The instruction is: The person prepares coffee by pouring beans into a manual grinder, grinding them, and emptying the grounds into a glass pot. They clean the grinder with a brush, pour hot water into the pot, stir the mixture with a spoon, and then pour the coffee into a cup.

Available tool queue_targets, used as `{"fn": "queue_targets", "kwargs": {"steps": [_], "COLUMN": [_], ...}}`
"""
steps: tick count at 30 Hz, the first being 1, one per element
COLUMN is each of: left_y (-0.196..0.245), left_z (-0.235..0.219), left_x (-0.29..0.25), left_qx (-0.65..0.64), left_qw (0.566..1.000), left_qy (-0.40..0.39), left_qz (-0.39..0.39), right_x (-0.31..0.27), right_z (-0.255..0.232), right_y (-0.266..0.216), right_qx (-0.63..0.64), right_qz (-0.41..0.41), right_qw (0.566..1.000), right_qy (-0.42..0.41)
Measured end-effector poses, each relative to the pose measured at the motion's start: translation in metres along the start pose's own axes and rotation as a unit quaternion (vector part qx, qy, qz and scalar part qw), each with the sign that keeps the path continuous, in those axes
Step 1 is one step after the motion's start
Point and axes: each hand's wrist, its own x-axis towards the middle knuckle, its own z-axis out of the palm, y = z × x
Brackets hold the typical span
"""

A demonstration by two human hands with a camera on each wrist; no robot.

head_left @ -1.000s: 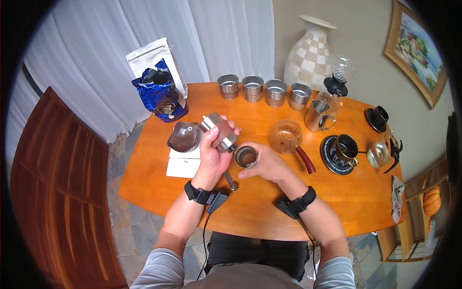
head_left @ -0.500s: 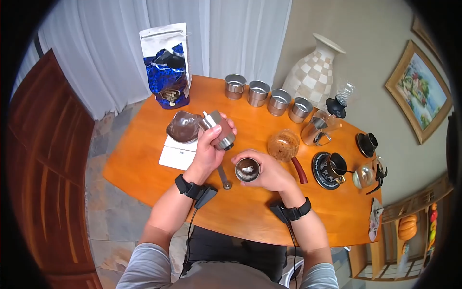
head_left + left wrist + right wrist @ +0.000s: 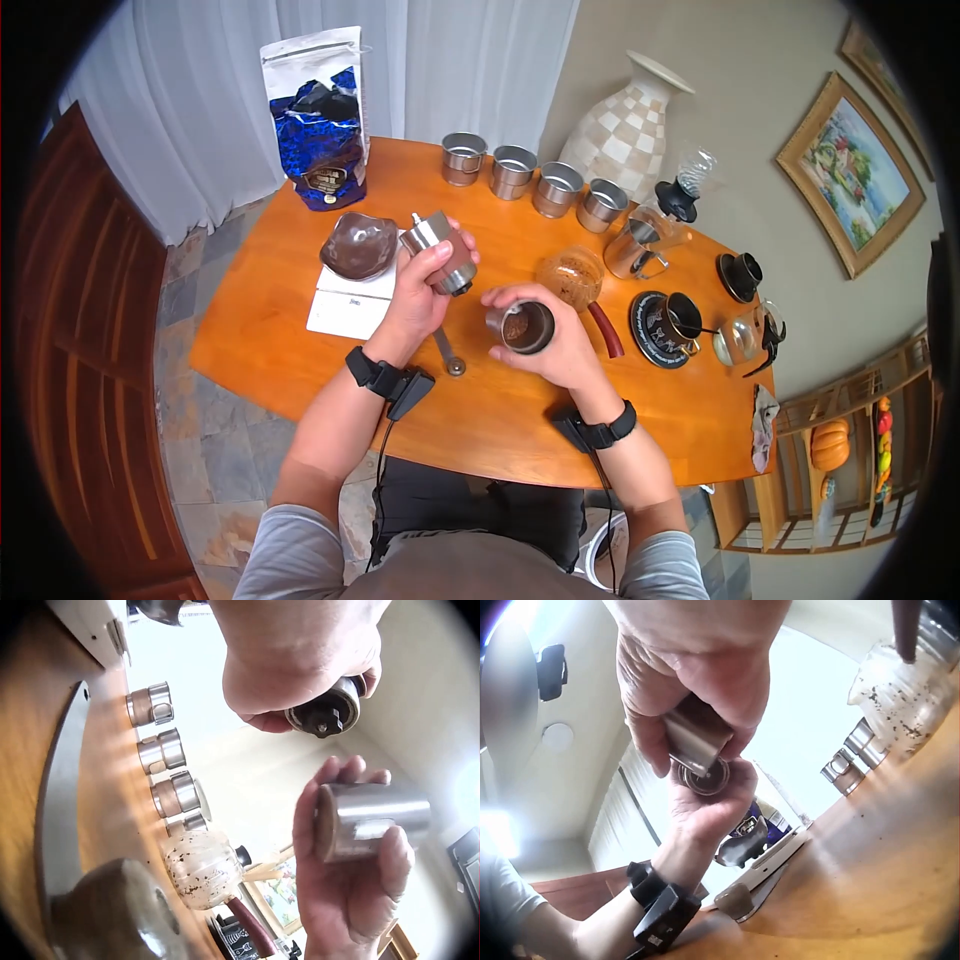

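Note:
In the head view my left hand (image 3: pixel 415 295) grips the body of a hand coffee grinder (image 3: pixel 440 255), steel with a brown band, its crank off. The grinder's dark lower end (image 3: pixel 326 716) shows in the left wrist view. My right hand (image 3: pixel 562 345) holds the grinder's steel catch cup (image 3: pixel 535 328), tilted, with brown coffee grounds (image 3: pixel 516 326) inside. Cup and grinder are held apart above the table, cup to the right. Below the left hand lies the crank handle (image 3: pixel 443 348) with its round knob. A brown bowl (image 3: pixel 358 245) sits on a white scale (image 3: pixel 345 313) beside that hand.
Four steel cups would exceed none; several steel cups (image 3: pixel 513 172) line the back of the wooden table (image 3: pixel 480 420). A glass pot (image 3: pixel 572 275) with a red handle (image 3: pixel 606 330) stands right of the cup. Farther right are a steel pitcher (image 3: pixel 630 250), black cup (image 3: pixel 683 315) and coffee bag (image 3: pixel 320 140) at back left.
The head view has swung. The catch cup has moved farther from the grinder and tilted, turning its mouth to the right. Both hands keep their holds.

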Motion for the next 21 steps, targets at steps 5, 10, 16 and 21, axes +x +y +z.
{"fn": "queue_targets", "kwargs": {"steps": [5, 10, 16, 21], "left_y": [-0.001, 0.000, 0.001, 0.004], "left_z": [0.000, 0.003, 0.007, 0.009], "left_x": [-0.001, -0.001, 0.002, 0.002], "left_qx": [0.008, 0.024, 0.176, 0.219], "left_qw": [1.000, 1.000, 0.983, 0.967], "left_qy": [0.006, -0.006, -0.003, -0.021], "left_qz": [-0.003, -0.001, -0.061, -0.126], "right_x": [-0.005, -0.008, -0.022, -0.035], "right_z": [-0.005, -0.012, -0.031, -0.037], "right_y": [-0.004, -0.011, -0.025, -0.020], "right_qx": [-0.007, -0.116, -0.112, -0.126], "right_qz": [0.071, 0.054, 0.099, 0.097], "right_qw": [0.997, 0.992, 0.988, 0.986], "right_qy": [-0.002, -0.012, 0.040, 0.053]}}
